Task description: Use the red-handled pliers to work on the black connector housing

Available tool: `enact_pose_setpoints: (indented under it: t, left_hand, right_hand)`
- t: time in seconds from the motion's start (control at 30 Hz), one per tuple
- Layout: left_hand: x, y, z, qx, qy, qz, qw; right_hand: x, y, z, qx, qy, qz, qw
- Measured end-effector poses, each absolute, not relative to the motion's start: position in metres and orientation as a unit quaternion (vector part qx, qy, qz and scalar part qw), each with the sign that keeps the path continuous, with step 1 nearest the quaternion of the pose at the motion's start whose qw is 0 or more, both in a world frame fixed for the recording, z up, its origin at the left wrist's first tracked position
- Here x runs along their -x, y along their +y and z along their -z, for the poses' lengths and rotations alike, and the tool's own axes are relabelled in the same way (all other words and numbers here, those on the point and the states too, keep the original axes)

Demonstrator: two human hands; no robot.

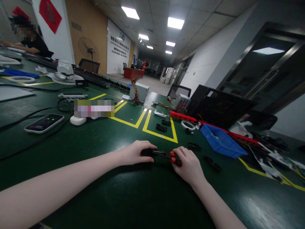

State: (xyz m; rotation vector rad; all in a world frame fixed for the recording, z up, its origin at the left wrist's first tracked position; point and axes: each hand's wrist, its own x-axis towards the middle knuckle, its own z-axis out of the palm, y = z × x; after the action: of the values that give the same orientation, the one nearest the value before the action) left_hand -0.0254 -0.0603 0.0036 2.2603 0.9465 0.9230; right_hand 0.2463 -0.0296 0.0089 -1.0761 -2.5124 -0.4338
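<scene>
My left hand (137, 153) rests on the green table (100, 178) with its fingers curled over a small black part (145, 152). My right hand (188, 165) grips the red and black handle of a small hand tool (172, 157). The tool's dark metal tip (159, 153) points left into the black part. Both hands sit close together near the table's front middle. Several similar black parts (161, 128) lie just beyond, inside and beside the yellow floor-tape rectangles.
A blue plastic bin (220, 141) sits right of my hands, with a red strip (183, 117), cables and a black case (219, 106) behind it. A phone (44, 123) and a white earbud case (78, 120) lie at left. Another person (30, 39) sits far left.
</scene>
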Motion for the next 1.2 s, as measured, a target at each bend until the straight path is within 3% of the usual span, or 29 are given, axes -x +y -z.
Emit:
enact_pose_setpoints:
  t: [0.37,0.73,1.2]
  left_hand:
    - [0.0227,-0.0648,-0.0075,-0.848,0.464,-0.24,0.096]
    - [0.0239,-0.064,-0.0116,-0.85,0.487,-0.172,0.104]
    - [0.0245,-0.0644,-0.0083,-0.853,0.462,-0.211,0.122]
  right_hand:
    - [-0.2447,-0.0314,-0.0118,0.382,-0.891,0.166,0.181]
    - [-0.2451,-0.0318,-0.0107,0.38,-0.885,0.196,0.183]
    - [-0.2459,-0.0328,-0.0111,0.368,-0.891,0.165,0.207]
